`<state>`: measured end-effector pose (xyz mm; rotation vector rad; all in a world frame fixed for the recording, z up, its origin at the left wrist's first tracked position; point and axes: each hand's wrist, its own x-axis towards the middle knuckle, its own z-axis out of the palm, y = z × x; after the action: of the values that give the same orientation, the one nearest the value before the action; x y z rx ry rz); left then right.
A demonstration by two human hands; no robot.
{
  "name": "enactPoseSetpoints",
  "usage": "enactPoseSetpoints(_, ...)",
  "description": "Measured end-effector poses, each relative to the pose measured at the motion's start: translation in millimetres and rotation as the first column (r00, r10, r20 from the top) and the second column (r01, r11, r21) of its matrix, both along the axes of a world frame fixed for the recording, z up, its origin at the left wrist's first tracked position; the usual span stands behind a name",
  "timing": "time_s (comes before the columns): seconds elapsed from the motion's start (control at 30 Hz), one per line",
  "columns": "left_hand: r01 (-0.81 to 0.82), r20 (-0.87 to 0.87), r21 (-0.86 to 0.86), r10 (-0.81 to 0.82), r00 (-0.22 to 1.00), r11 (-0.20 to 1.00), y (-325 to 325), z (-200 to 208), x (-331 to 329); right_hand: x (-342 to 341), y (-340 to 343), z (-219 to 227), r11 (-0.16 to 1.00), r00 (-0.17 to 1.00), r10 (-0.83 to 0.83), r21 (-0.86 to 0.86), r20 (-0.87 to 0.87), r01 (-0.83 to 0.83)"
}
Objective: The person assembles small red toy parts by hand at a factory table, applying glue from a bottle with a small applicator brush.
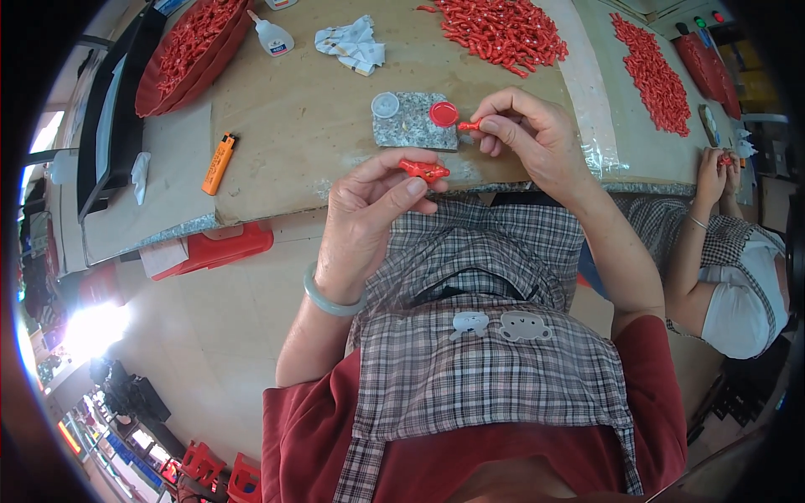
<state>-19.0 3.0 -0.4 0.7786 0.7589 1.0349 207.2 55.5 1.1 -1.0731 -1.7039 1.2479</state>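
My left hand [377,197] pinches a small glossy red figurine [425,171] between thumb and fingers, just over the table's near edge. In my right hand [532,134], thumb and forefinger grip a smaller red piece [469,126] whose tip points left. That tip is close to a round red cap [444,114], which sits on a speckled stone block [406,134]. Whether the tip touches the cap I cannot tell. A small white cup [385,106] stands on the block's left part. The two red pieces are apart.
Behind the block lies a heap of red pieces [503,33], with a white glue bottle [273,38] and crumpled cloth [350,44] to its left. An orange lighter [220,163] and red basket [189,63] are farther left. A co-worker's hands [719,172] work at right.
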Motion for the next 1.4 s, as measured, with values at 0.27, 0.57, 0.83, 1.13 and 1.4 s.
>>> enactPoseSetpoints(0.27, 0.03, 0.005, 0.043, -0.031, 1.0, 0.999, 0.7, -7.9, -9.4, -0.8, 17.2, 3.2, 0.949, 0.949, -0.017, 0.305, 0.314, -0.084)
enactPoseSetpoints(0.57, 0.029, -0.095, 0.024, -0.026, 0.995, 0.999, 1.6, -7.4, -11.1, 1.5, 31.8, 9.8, 0.676, 0.789, -0.002, 0.582, 0.615, -0.452)
enactPoseSetpoints(0.83, -0.013, -0.127, 0.033, 0.017, 0.992, 0.999, 2.6, -14.1, -13.8, 0.4, 39.8, 23.3, 0.473, 0.674, -0.005, 0.595, 0.739, -0.649)
enactPoseSetpoints(1.13, 0.064, -0.109, 0.07, -0.056, 0.993, 0.995, 5.3, -18.7, -18.9, -1.9, 43.6, 41.1, 0.374, 0.54, 0.022, 0.494, 0.842, -0.785)
enactPoseSetpoints(1.4, 0.04, -0.104, 0.078, -0.031, 0.994, 0.996, 4.1, -18.8, -20.2, -6.1, 47.0, 40.3, 0.305, 0.538, -0.008, 0.515, 0.843, -0.801)
